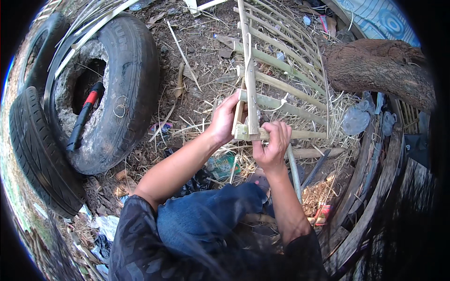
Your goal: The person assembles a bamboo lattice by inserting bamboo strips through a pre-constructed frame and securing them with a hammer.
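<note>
A frame of split bamboo stretches away from me, with several crosswise slats [286,104] running between two long edge strips. My left hand [225,118] is closed around the near-left end of the doubled bamboo edge strip [251,89]; its fingertips are partly hidden behind the bamboo. Just to the right, my right hand [273,144] grips the nearest bamboo slat [304,135], with the fingers curled over it and the thumb below. That slat's squared end pokes out to the left, crossing the edge strip's end between my two hands.
At left stand old tires, the largest [136,89] filled with concrete, with a black-and-red tool [86,114] lying on it. A thick log [375,65] lies at far right, above curved wooden planks [375,187]. Straw, bamboo shavings and plastic scraps litter the dirt.
</note>
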The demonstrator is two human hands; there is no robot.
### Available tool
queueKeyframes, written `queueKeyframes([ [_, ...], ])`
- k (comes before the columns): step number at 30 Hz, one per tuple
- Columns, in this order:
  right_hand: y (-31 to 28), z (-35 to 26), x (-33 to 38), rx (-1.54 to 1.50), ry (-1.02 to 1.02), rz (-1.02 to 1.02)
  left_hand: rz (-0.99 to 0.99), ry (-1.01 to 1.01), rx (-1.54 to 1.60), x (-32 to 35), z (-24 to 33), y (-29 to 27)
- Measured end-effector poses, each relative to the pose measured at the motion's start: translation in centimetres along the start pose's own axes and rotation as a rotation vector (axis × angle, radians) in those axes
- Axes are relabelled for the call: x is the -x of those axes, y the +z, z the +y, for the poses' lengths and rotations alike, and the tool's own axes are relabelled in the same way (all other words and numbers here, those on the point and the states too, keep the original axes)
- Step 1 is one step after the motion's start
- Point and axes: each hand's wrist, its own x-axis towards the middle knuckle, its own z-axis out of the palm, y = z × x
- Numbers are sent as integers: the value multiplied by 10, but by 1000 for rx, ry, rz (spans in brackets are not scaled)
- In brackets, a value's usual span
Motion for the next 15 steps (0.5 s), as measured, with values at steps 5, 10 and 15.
queueKeyframes([
  [5,-3,-5,-1,-20,1,14,107,161,165,14,9,18],
  [10,-13,-11,-8,10,17,-15,-87,654,-85,22,25,2],
  [15,21,-13,-18,-17,3,-150,138,747,-483,26,48,-41],
])
